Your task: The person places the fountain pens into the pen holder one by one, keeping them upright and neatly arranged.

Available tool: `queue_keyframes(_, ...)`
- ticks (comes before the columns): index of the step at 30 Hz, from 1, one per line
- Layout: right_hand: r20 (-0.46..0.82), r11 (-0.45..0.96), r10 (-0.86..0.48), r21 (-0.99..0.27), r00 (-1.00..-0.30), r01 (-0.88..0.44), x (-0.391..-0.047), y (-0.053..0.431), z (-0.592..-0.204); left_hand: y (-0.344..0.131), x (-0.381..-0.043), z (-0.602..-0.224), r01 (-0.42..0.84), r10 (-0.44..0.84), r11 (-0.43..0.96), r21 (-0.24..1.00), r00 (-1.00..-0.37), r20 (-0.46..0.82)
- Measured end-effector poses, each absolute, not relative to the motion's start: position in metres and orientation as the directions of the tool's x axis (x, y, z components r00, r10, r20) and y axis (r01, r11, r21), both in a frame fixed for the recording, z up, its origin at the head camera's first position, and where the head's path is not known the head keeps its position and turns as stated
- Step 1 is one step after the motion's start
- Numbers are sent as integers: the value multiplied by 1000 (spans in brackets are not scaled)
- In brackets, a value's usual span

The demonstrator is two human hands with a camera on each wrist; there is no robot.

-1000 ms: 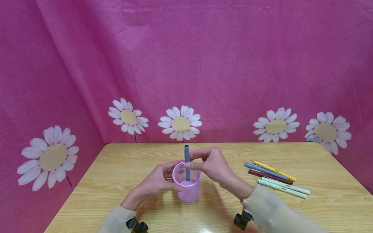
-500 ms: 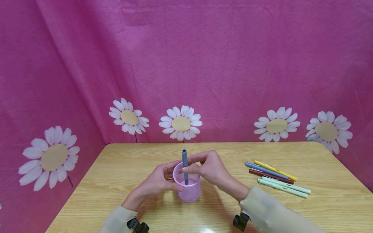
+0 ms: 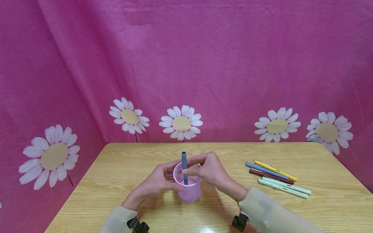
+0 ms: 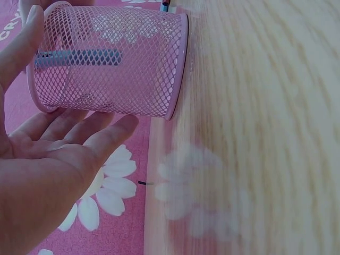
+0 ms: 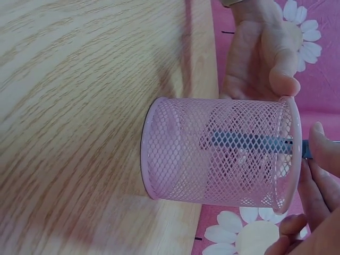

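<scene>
A pink mesh pen holder (image 3: 189, 193) stands upright on the table. My left hand (image 3: 158, 179) holds it from the left, with the thumb at the rim and the fingers around the far side; in the left wrist view those fingers (image 4: 85, 133) lie along the mesh. My right hand (image 3: 211, 170) pinches a blue-grey pen (image 3: 184, 160) between thumb and fingers at the rim. The pen is upright, its lower part inside the holder. Through the mesh in the right wrist view, the pen's lower end (image 5: 228, 139) hangs clear of the bottom.
Right of the holder, several pens lie in a loose group on the wooden table (image 3: 122, 155): a yellow pen (image 3: 275, 170), a blue pen (image 3: 266, 170), a dark red pen (image 3: 271, 176) and pale green ones (image 3: 282, 188). A pink flowered cloth (image 3: 221, 74) hangs behind.
My right hand has lowered the blue-grey pen further into the holder and shifted it slightly left. The left hand and the holder have stayed almost still.
</scene>
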State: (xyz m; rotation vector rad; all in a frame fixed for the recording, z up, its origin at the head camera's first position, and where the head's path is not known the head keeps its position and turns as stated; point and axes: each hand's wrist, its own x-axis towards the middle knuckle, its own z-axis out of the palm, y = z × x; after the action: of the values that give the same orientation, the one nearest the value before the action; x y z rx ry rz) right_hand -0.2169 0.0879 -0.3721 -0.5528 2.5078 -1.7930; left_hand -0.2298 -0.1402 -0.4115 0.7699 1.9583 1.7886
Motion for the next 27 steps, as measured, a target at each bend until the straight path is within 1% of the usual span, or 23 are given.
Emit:
queue_keyframes(5, 206, 293, -292, -910, -934, -292, -217, 88, -374, -140, -230, -411, 136, 618, 47, 990, -782, 78)
queue_keyframes(12, 204, 344, -281, -891, -938, -297, -217, 87, -373, -140, -230, -411, 136, 612, 68, 988, -788, 66)
queue_keyframes(23, 204, 364, -271, -883, -941, -296, -216, 84, -376, -142, -231, -412, 146, 617, 79, 986, -784, 67)
queue_keyframes(27, 210, 387, -258, -872, -943, -300, -216, 83, -380, -142, -231, -413, 157, 622, 64, 986, -779, 84)
